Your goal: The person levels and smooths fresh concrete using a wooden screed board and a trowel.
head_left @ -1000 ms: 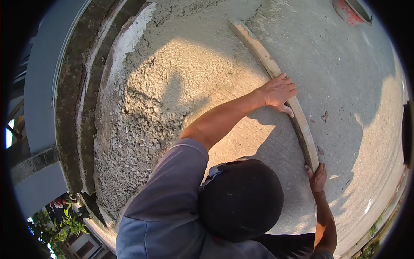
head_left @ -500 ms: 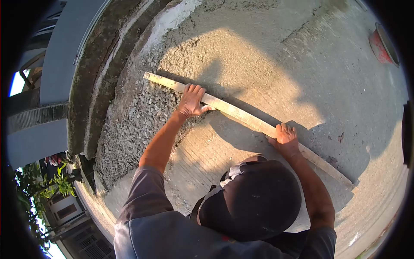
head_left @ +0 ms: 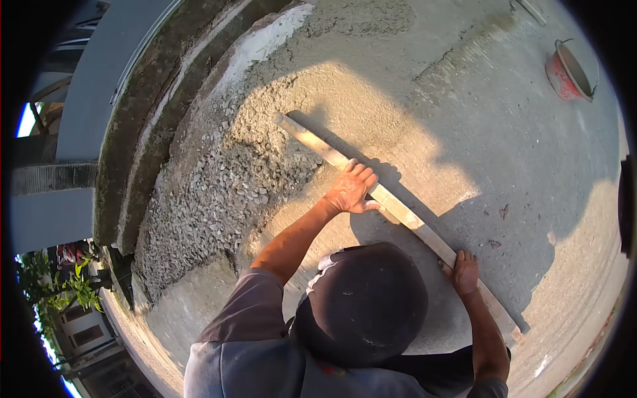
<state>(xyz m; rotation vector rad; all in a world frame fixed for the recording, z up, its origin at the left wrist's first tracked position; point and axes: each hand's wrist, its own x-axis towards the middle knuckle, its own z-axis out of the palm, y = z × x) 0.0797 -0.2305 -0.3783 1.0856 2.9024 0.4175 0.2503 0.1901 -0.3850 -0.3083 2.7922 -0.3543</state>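
Note:
A long, pale wooden board point(head_left: 316, 145), used flat like a screed, lies slantwise over the concrete surface point(head_left: 371, 106). My left hand point(head_left: 353, 188) grips it left of its middle, fingers over the far edge and thumb on the near side. Nearer the board's lower right end, my right hand point(head_left: 464, 272) is also wrapped around it. Rough, wet concrete point(head_left: 265, 142) lies beyond and left of the board's upper end. Coarse grey gravel point(head_left: 206, 189) spreads to the left of my left arm.
A dark cap point(head_left: 361, 305) fills the lower middle of the view. At the upper right stands a red bucket point(head_left: 563, 78) with a wire handle. A curved, stepped concrete edge point(head_left: 126, 152) runs along the left side. Green leaves point(head_left: 70, 288) show at the lower left.
The board has been pulled toward me and right, and slants more steeply. Both hands have moved with it, keeping hold. The view has shifted slightly, showing more of the bucket.

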